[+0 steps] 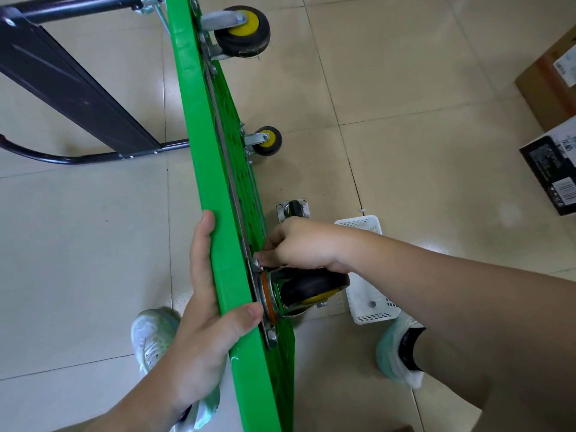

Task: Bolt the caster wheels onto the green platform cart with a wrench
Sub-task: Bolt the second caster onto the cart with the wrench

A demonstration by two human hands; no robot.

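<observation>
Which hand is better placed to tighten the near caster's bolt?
Right: the right hand pinches the bolt, while the left hand grips the cart by its edge, steadying it.

Nothing legible right now. Cardboard box (548,88), far right: white shipping label (565,65), print too blurred to read. Black box (551,173) just below: white characters near top edge, barcode sticker (565,190) on side, both too small to make out.

Beige tiled floor (420,88) ran under everything. White perforated basket (371,311) lay on floor, lower right, partly hidden, small metal piece (372,304) inside. Brown cardboard box (548,85) sat at right edge, black printed box (551,169) just beside it.
</observation>
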